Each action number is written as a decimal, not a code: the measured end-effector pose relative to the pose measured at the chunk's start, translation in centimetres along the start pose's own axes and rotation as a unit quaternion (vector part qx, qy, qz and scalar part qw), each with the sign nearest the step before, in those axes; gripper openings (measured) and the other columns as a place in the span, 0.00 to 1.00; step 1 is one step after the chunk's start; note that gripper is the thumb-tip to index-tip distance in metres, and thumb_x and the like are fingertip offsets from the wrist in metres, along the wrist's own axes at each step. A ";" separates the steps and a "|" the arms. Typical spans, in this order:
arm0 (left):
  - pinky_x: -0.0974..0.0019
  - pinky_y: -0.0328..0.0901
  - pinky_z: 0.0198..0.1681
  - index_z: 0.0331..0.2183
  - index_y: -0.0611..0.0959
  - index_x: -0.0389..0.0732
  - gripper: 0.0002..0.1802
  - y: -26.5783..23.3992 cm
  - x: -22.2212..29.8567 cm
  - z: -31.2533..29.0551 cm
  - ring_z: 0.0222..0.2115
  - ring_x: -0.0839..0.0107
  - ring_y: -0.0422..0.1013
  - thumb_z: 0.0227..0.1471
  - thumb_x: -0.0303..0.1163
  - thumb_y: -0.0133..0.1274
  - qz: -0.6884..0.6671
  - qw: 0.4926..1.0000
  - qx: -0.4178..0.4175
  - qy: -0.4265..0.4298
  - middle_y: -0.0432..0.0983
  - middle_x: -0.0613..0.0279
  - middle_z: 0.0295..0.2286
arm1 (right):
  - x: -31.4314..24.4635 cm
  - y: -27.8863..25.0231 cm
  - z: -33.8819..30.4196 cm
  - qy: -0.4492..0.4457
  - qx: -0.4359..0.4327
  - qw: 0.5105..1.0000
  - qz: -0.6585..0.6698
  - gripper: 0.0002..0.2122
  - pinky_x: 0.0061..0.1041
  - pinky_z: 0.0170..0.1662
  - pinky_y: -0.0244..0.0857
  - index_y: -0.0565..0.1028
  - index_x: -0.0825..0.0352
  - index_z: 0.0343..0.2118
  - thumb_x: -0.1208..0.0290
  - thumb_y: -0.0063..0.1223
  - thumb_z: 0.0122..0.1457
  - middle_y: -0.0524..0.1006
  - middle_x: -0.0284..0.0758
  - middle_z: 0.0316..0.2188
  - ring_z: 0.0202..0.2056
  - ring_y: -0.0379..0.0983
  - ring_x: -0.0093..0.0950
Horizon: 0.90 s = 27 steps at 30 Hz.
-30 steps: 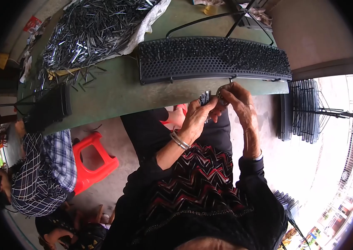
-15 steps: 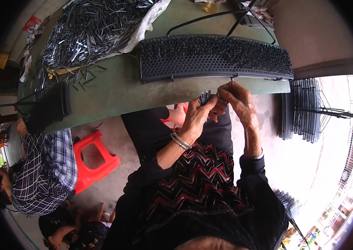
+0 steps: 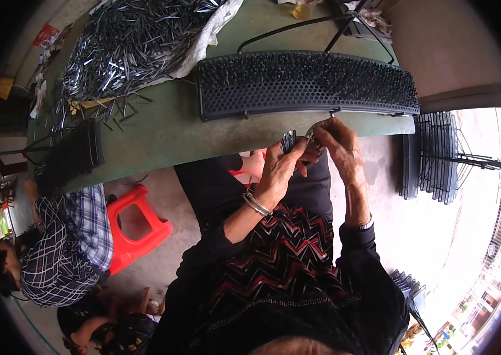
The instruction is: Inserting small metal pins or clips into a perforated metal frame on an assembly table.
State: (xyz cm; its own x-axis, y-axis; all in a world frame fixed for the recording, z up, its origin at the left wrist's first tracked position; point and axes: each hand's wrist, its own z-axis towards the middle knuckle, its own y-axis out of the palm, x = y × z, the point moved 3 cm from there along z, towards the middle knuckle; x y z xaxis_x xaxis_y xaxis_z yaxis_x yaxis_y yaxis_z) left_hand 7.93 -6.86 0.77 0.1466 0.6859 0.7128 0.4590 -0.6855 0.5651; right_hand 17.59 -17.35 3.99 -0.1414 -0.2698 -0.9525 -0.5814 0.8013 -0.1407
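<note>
- First, by the near left corner of the green-topped worktable [image 3: 173, 130], a co-worker in a dark shirt with white checks [image 3: 61, 254] is seen from above.
- On that same corner stands a dark, slanted panel [image 3: 73, 157].
- Just off the near edge, a red plastic stool [image 3: 123, 251] with an opening in its seat is on the floor.
- Toward the far left part of the table, a large heap of thin, dark, glossy strips [image 3: 138, 47] lies on white sheeting [image 3: 218, 26], some spilling loose.
- Out past the near edge, the left hand [image 3: 280, 171] is closed around a small bundle of dark strips [image 3: 287, 142], silvery ends upward.
- Along the table's right half lies a long, curved, black honeycomb panel [image 3: 309, 83]; strips bristle from its back rows, while front holes show bare toward its left.
- Beside the left fingertips, the right hand [image 3: 342, 151] has thumb and fingers pinched together; whether they grip anything cannot be told.
- Beyond the right edge hangs or stands a row of dark panels [image 3: 438, 160].
</note>
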 end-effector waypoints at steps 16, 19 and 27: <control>0.78 0.57 0.13 0.29 0.79 0.35 0.14 -0.2 0.5 -0.1 0.19 0.78 0.71 0.57 0.37 0.48 0.109 0.994 0.030 0.008 0.77 0.62 0.23 | -0.6 0.0 0.1 0.027 -0.035 0.999 0.010 0.09 0.19 0.34 0.66 0.73 0.75 0.35 0.72 0.50 0.58 0.76 0.35 0.26 0.28 0.72 0.21; 0.78 0.56 0.12 0.30 0.79 0.35 0.15 0.0 0.7 0.0 0.19 0.79 0.71 0.57 0.37 0.47 0.114 0.993 0.022 0.000 0.77 0.61 0.24 | -0.2 -0.1 0.3 0.016 -0.034 0.999 0.018 0.08 0.19 0.34 0.66 0.73 0.75 0.34 0.74 0.50 0.57 0.76 0.35 0.25 0.28 0.72 0.21; 0.80 0.51 0.13 0.36 0.77 0.35 0.14 -1.0 1.4 1.6 0.14 0.83 0.59 0.58 0.37 0.47 -0.001 0.998 0.003 -0.057 0.78 0.54 0.27 | -4.0 -1.9 2.7 -0.197 0.228 0.947 -0.109 0.03 0.17 0.35 0.64 0.73 0.70 0.33 0.77 0.49 0.58 0.77 0.32 0.26 0.28 0.71 0.18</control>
State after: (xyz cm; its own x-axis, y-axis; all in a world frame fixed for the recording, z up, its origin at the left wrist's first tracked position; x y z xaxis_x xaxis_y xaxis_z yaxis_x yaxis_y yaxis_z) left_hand 9.11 -4.82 0.49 0.2448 0.7109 0.6593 0.4641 -0.6829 0.5641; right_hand 21.46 -16.37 7.30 0.3039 -0.3082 -0.9014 -0.1422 0.9209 -0.3629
